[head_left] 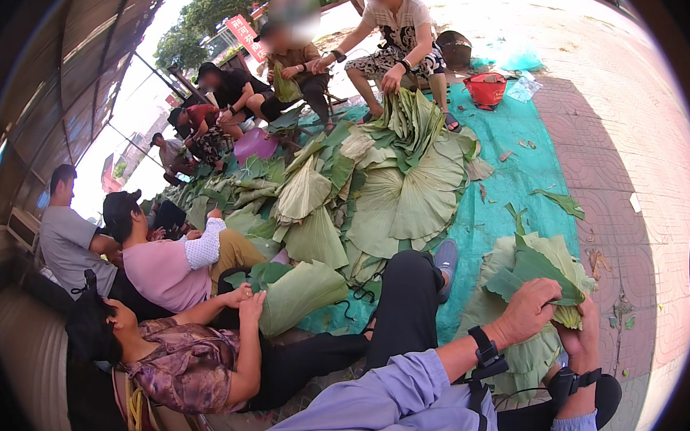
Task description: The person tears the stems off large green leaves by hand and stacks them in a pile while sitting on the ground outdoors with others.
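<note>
At the right, my left hand (526, 311) grips the edge of a bundle of large green lotus leaves (533, 260), fingers curled over a darker leaf. Just right of it, my right hand (579, 330) holds the lower end of the same bundle, where the leaves are gathered in folds. More pale leaves hang beneath both hands, over my lap. Each of my wrists wears a black strap with a small device. The undersides of the bundle and some fingertips are hidden.
A big heap of lotus leaves (401, 201) lies on a teal tarp (512, 160). Several people sit around it handling leaves, one close at my left holding a leaf (303, 292). A red bag (485, 93) and a purple basin (255, 145) stand farther off. Brick paving (608, 153) borders the tarp.
</note>
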A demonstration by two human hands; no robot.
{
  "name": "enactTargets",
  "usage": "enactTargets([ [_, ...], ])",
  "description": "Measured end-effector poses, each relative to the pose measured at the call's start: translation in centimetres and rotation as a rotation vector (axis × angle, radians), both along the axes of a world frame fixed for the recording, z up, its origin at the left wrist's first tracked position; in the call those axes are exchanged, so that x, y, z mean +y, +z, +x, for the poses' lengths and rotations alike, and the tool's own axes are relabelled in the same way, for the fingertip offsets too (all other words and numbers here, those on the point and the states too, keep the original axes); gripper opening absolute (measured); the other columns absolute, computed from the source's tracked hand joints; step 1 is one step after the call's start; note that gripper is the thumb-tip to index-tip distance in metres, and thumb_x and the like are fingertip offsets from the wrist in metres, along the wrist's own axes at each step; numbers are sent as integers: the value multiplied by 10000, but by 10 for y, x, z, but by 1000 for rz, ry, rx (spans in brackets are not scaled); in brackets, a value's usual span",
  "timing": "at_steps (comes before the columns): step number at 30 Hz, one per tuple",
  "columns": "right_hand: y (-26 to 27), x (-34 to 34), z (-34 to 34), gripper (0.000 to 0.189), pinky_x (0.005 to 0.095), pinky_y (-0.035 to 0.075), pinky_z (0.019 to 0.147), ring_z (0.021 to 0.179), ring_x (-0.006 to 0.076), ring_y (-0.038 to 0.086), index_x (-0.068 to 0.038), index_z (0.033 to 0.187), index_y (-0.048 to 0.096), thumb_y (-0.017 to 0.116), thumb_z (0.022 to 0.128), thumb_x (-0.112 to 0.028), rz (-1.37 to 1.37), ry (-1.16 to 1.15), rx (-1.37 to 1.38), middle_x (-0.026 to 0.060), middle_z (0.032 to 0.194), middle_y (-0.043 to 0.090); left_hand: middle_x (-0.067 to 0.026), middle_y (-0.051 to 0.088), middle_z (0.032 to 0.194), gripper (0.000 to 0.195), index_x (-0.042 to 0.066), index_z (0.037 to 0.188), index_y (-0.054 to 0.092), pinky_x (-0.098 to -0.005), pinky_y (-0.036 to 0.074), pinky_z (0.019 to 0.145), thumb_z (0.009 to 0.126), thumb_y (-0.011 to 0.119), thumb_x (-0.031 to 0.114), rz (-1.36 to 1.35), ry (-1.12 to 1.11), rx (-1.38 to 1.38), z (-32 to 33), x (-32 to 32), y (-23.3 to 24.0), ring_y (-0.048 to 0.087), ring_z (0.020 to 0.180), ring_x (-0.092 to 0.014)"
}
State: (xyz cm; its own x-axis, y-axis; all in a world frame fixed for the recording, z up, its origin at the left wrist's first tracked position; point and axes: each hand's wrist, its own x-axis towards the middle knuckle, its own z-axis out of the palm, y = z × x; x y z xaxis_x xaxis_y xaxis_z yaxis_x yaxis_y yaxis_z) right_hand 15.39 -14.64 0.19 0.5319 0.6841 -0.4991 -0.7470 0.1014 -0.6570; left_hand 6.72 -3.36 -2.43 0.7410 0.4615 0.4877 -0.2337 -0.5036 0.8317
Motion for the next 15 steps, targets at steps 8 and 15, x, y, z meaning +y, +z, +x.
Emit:
enactTargets([
  [8, -1, 8, -2, 285, 323, 479, 705, 799, 186, 573, -33, 1055, 481, 452, 848, -226, 6, 16, 121, 85, 937, 568, -132, 525, 922, 167, 19, 822, 501, -380, 372, 814, 656, 482, 13, 118, 15, 15, -1, -2, -7, 486, 925, -304],
  [15, 2, 1, 2, 401, 293, 468, 750, 818, 180, 570, 45, 1074, 453, 495, 680, -23, 37, 145, -84, 111, 957, 556, -125, 504, 973, 237, 16, 860, 513, -412, 327, 888, 629, 545, 58, 103, -113, 77, -10, 0, 6, 459, 996, -293],
])
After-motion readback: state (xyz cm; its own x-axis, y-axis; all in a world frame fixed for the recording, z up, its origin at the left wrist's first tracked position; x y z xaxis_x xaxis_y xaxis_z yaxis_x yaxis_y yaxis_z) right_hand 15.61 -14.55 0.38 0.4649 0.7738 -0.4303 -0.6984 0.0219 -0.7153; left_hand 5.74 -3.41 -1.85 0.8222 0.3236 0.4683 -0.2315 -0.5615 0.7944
